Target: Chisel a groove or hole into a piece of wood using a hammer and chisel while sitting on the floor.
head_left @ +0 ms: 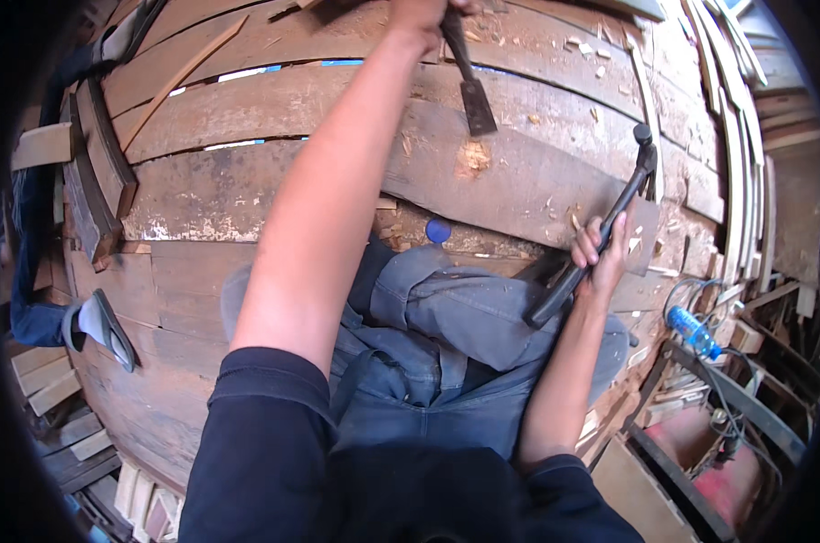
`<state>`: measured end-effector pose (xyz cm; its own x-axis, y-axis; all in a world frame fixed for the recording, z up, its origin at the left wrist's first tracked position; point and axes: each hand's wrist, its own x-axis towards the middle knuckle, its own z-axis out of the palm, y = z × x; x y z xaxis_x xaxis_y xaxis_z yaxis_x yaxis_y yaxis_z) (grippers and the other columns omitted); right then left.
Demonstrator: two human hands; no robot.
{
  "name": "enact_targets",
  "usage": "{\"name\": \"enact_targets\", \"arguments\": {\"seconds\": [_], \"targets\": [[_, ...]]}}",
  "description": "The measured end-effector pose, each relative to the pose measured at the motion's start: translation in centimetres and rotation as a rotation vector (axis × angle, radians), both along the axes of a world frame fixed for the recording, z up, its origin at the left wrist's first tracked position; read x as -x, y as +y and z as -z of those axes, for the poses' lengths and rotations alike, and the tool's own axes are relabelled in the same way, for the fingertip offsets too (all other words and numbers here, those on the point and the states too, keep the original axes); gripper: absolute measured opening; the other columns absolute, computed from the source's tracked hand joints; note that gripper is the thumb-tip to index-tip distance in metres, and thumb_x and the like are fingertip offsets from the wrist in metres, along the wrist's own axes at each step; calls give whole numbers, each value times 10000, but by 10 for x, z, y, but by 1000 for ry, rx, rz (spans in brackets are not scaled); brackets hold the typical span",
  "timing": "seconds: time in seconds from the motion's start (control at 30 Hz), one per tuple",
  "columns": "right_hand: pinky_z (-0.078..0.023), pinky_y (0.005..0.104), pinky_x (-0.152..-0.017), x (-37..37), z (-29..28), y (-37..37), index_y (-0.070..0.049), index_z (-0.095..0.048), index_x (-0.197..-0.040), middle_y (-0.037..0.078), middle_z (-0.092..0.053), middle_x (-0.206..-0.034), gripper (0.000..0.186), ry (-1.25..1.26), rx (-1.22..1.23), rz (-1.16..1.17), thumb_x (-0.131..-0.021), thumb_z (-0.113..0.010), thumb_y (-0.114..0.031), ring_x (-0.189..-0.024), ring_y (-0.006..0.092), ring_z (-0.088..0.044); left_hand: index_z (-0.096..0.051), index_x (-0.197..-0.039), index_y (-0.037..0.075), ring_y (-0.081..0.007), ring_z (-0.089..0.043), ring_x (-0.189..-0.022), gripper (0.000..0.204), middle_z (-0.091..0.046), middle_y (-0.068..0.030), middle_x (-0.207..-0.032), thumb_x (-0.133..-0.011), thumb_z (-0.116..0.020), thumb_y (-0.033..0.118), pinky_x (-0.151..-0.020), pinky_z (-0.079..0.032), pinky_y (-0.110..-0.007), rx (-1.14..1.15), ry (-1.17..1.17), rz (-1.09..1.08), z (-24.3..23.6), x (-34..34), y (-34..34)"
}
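Stretched far forward, my left hand is closed around the upper part of a dark chisel; the picture's top edge cuts off some of the fingers. The chisel's broad flat end points back toward me over a wooden board. Just nearer than that end, a pale chipped patch shows in the board. My right hand grips a hammer by its black handle, above my right knee. The hammer's head is up and away from me, and the handle's butt is close to my trouser leg.
Wood chips lie scattered over the planks. A round blue disc sits in front of my legs. On the right are a blue-labelled bottle, cables and stacked wood strips. Another person's sandalled foot is at the left, near thick timber pieces.
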<state>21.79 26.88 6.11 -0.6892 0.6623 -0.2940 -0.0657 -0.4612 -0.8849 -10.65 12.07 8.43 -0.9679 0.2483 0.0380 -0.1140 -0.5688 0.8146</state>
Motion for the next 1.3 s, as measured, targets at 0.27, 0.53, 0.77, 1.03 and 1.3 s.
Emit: {"name": "enact_targets", "arguments": {"seconds": [0.27,0.53,0.77,1.03,1.3], "targets": [[-283,181,-341,17,3,18,-288,-298,-1463,-11,-354,-641,436,196,117,-9,-1037,-390,-295,-418,42,-303,-515,-792,156,-55,-364,-448,176,-380,71,-575,-877,-601,283,-491,-339,-233,-250,-11,289,19,16,-25],[-299,194,-335,20,12,14,-333,-231,-1496,0,-365,-615,480,173,130,-24,-1040,-378,-308,-396,50,-329,-483,-704,164,-29,-350,-420,216,-391,79,-573,-837,-637,235,-479,-337,-235,176,-51,584,-46,-13,-5],[-322,209,-341,16,14,19,-316,-244,-1495,13,-408,-619,492,128,66,50,-1032,-410,-299,-401,60,-357,-482,-806,81,-94,-412,-571,149,-412,0,-664,-858,-590,169,-617,-380,-276,-43,355,391,-87,-23,-50],[-364,235,-361,24,19,8,-294,-252,-1499,26,-452,-619,537,-17,158,40,-1011,-471,-248,-416,77,-398,-473,-806,122,-89,-373,-546,141,-389,15,-652,-858,-572,207,-598,-341,-276,42,341,-105,-63,-126,-65],[-374,241,-365,23,25,10,-237,-267,-1500,27,-454,-609,587,-41,138,4,-980,-540,-238,-423,89,-418,-473,-827,102,-88,-370,-529,134,-401,11,-649,-868,-554,200,-564,-333,-268,-18,254,-102,-32,-169,-39]]}}
